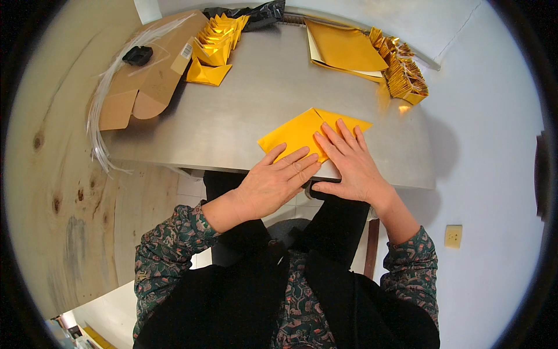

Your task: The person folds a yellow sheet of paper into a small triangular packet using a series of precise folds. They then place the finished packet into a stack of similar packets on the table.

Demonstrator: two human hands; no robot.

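Note:
A folded sheet of gold paper [295,131] lies flat near the front edge of the metal table, a slit or seam running down from its upper point. My left hand [273,181] presses on its lower left part, fingers stretched out toward the right. On the right half rests my right hand [349,166], fingers spread and pointing away from me, thumb off to the left. The fingertips of both hands nearly meet at the paper's lower middle. My palms and fingers hide the lower edge and much of the right side.
At the back left, a row of folded gold paper pieces [218,43] stands beside a brown cardboard box [157,75] with white strands [96,125] and a small black object [138,56]. Flat gold sheets [346,49] and bundled gold folds [407,78] lie back right, near the wall.

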